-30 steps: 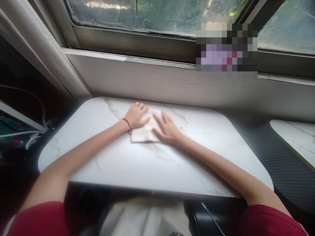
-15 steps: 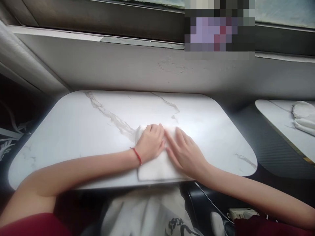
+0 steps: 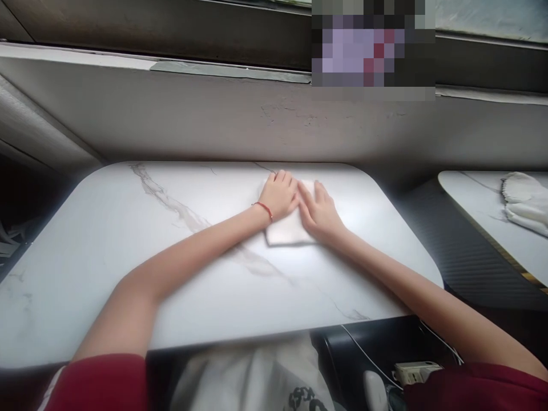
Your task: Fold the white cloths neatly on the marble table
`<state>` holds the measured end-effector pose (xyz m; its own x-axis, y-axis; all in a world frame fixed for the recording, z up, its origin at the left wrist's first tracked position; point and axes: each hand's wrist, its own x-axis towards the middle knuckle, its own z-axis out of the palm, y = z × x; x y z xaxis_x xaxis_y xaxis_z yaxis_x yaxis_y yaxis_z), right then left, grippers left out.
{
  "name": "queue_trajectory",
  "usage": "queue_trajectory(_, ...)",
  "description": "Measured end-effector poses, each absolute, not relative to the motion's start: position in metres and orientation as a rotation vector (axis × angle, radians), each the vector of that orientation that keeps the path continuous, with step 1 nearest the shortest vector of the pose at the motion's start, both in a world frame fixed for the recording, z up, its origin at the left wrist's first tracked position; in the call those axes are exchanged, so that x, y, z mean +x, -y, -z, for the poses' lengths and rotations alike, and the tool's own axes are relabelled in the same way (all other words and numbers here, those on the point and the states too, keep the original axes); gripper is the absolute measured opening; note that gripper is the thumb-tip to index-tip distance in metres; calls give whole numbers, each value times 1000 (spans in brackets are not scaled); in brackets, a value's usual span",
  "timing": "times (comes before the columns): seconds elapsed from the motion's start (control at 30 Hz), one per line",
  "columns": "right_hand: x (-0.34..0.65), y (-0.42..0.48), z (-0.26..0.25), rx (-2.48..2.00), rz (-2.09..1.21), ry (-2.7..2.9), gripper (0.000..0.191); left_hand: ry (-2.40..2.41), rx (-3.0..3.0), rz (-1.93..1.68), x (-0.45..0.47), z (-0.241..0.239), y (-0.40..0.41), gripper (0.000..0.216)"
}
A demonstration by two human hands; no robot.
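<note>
A folded white cloth lies flat on the marble-patterned white table, near the far edge. My left hand, with a red cord bracelet on the wrist, presses down on the cloth's left part. Its fingers are close together and bent over the far edge of the cloth. On the right part rests my right hand, fingers spread and fairly straight. The hands almost meet at the fingertips and cover much of the cloth.
A second marble-patterned table stands at the right, bearing a crumpled white fabric item. Behind both tables runs a grey wall under a window ledge. Below the near edge are a white cable and a printed pale fabric.
Both hands and the cloth have slid away from me, toward the table's far edge and slightly right. My arms are stretched further out, and the view has shifted a little.
</note>
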<state>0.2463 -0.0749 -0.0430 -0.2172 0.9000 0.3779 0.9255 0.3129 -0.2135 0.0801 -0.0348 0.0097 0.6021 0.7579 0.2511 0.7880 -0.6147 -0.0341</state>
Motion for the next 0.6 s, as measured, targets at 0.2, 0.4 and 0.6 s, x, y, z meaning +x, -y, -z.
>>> queue_trajectory(0.2,266,14,45,-1619,59,2096,62,1434,-2620,460,102,-8,-13,37)
queue_trajectory(0.4,276,-21,40,-1704,97,2109,63,1375,-2672,488,119,-11,-43,37)
queue_trajectory(0.6,280,-27,43,-1704,154,2099,62,1448,-2670,631,114,-6,-56,33)
